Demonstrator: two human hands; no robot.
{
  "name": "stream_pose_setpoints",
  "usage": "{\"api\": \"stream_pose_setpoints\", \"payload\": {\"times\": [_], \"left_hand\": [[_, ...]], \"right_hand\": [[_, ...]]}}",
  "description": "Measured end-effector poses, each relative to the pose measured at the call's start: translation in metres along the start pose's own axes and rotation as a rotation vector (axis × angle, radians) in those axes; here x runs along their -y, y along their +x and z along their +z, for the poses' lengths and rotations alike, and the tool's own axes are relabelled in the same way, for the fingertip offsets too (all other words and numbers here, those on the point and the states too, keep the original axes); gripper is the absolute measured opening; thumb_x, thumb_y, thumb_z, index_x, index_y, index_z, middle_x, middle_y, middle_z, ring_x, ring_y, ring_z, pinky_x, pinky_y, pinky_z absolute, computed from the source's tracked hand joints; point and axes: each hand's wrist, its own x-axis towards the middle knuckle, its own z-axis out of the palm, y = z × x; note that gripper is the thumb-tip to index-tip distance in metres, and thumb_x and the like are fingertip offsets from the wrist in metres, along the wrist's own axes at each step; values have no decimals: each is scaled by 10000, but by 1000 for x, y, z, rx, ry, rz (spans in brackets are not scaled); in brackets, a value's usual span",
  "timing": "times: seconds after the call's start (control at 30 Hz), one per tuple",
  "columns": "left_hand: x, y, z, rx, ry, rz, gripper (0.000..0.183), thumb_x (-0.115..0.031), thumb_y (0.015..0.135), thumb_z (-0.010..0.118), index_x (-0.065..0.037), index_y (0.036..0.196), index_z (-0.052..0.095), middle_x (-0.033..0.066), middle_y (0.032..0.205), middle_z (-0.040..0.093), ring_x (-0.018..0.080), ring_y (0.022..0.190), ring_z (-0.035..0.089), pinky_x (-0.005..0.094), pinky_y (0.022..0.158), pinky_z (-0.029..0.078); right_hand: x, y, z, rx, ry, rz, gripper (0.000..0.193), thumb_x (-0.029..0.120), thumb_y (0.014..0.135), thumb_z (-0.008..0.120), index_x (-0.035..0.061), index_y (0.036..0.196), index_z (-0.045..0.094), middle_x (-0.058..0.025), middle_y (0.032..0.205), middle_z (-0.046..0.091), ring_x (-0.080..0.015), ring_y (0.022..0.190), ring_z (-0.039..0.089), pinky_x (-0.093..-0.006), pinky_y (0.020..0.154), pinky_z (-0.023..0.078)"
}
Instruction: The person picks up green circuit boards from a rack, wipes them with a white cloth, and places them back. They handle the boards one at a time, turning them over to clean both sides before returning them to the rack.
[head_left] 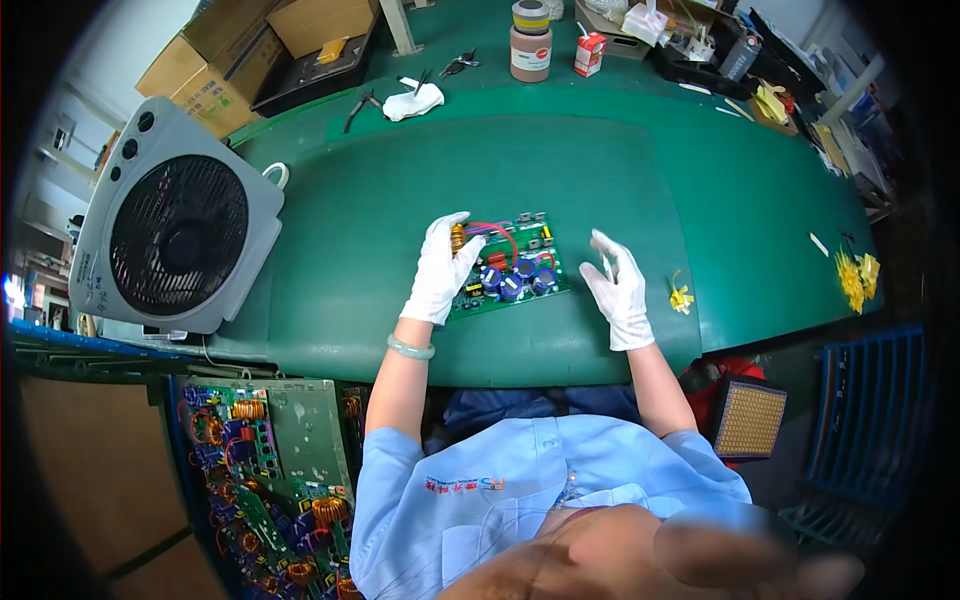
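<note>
A green circuit board (522, 254) lies on the green mat in front of me, crowded with blue capacitors (511, 286), red wires and a copper coil (458, 238). My left hand (440, 268), in a white glove, grips the board's left side, with its thumb and fingers around the coil. To the right of the board, apart from it, my gloved right hand (620, 296) is raised with thumb and fingers spread. A thin pale sliver shows between them; whether it is a finger or a separate thing I cannot make out.
A grey box fan (180, 220) stands at the left. Yellow scraps (681, 297) lie right of my right hand. At the back are pliers (360, 110), a white cloth (413, 102), a jar (531, 52) and a red carton (590, 53). Below left, a crate holds several boards (265, 440).
</note>
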Motion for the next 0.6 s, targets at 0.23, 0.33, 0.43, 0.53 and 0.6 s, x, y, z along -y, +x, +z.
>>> {"api": "stream_pose_setpoints", "payload": {"times": [0.23,0.33,0.43,0.53,0.6], "left_hand": [[-23,54,22,-22,157,472,191,-165,795,782,-66,944,717,169,1188,656,347,1137,610,457,1046,443],[-26,62,20,67,268,561,166,-226,792,777,-72,849,752,163,1183,665,352,1142,605,484,1075,411],[-25,60,26,144,438,580,399,-441,863,692,-124,1099,744,186,1286,592,377,1228,520,546,1112,340],[-42,52,38,233,539,545,600,-562,883,616,-194,1357,628,255,1457,441,467,1340,404,608,1143,264],[-47,46,41,239,455,532,614,-573,878,614,-222,1382,610,280,1482,391,492,1363,356,615,1150,242]], "right_hand": [[2,49,1,558,245,138,405,14,882,728,47,1279,656,-85,1112,710,-168,1049,669,-295,931,527],[-9,67,1,681,446,467,268,29,938,671,9,1205,697,-69,1091,709,-120,973,648,-279,883,526],[-10,73,-4,720,508,566,236,53,948,645,-5,1169,705,-72,1081,702,-128,967,636,-280,891,510],[-18,69,-8,847,509,463,232,52,971,611,9,1183,695,-55,1139,695,-101,1034,617,-273,932,498],[-23,65,-7,834,608,449,218,59,964,619,9,1162,695,-64,1152,697,-101,1045,613,-269,912,491]]}}
